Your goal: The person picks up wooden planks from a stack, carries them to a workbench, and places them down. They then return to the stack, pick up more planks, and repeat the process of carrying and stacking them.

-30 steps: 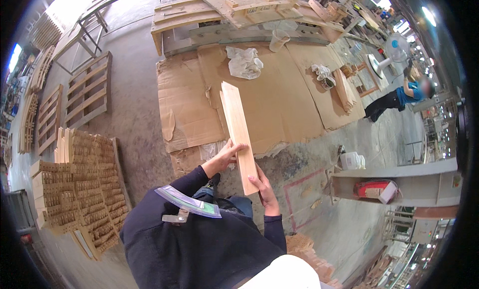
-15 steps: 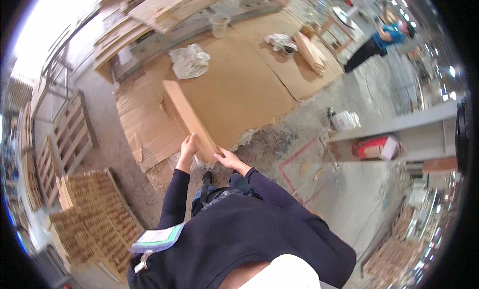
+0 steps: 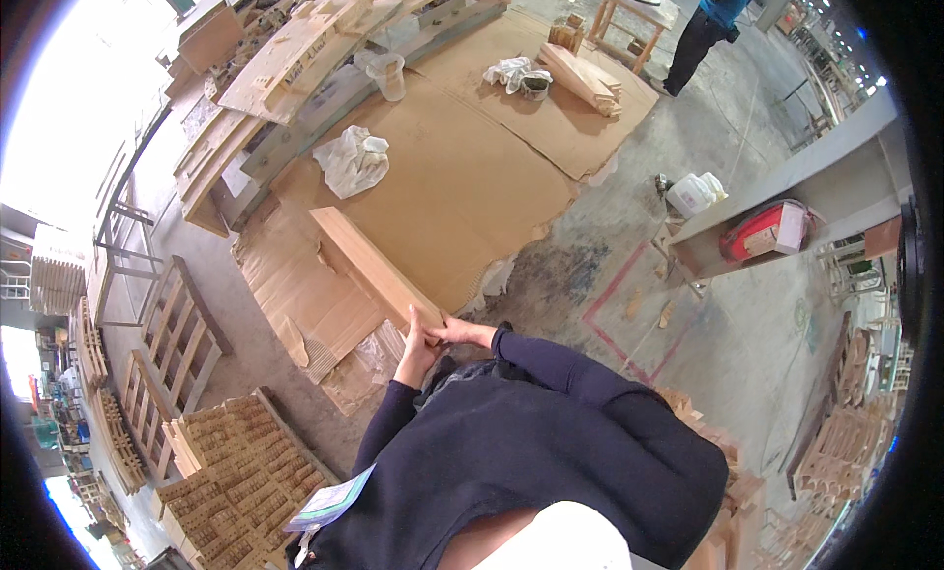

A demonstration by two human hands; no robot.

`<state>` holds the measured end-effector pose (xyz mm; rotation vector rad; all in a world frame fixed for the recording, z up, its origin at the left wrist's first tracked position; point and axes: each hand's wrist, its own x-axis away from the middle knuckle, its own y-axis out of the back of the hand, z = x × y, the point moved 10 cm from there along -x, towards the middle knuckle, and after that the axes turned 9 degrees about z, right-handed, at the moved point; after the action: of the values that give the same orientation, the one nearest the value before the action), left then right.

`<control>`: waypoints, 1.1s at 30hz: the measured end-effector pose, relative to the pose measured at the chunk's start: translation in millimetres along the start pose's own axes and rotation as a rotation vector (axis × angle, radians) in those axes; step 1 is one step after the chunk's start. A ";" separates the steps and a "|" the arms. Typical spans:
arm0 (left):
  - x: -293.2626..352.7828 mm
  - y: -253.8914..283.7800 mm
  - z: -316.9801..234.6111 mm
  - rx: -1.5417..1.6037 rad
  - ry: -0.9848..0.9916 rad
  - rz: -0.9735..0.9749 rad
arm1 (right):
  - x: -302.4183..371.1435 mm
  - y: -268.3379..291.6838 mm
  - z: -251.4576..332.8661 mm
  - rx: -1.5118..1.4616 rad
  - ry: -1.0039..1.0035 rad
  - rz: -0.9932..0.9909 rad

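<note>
A long, pale wooden board point(image 3: 374, 265) slants away from my body over the cardboard. Its near end is gripped by both hands. My left hand point(image 3: 421, 342) closes on the left side of that end, and my right hand point(image 3: 460, 331) wraps the corner just beside it, the two nearly touching. Beyond the board's far end lies a crumpled white plastic bag point(image 3: 354, 162). Some of my fingers are hidden behind the wood.
Cardboard sheets point(image 3: 492, 177) cover the floor ahead. A workbench point(image 3: 295, 78) with a clear bucket point(image 3: 386, 76) stands at the far left. Stacked boards point(image 3: 580, 78) lie near a tin point(image 3: 535, 85). Slotted wood pieces point(image 3: 241, 462) are piled at left. A person point(image 3: 703, 29) stands far right.
My right hand has moved in closer to my left at the board's near end. The board sits lower in view, and the whole scene has shifted as my head turned.
</note>
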<state>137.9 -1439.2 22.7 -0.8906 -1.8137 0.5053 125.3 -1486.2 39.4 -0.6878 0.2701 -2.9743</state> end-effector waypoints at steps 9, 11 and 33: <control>-8.2 7.6 -30.0 0.015 -0.059 0.012 | 2.8 -14.0 44.4 -0.255 -0.070 0.015; -11.8 -0.6 -36.8 0.044 -0.025 0.019 | -17.3 -2.3 1.4 -0.239 -0.217 0.033; 7.4 33.2 -16.1 -0.108 0.136 0.045 | 56.7 15.8 -19.2 -0.628 -0.190 -0.235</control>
<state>162.3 -1413.1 10.8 -1.0169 -1.7127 0.3680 66.6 -1505.2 43.7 -1.1142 1.2132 -2.9917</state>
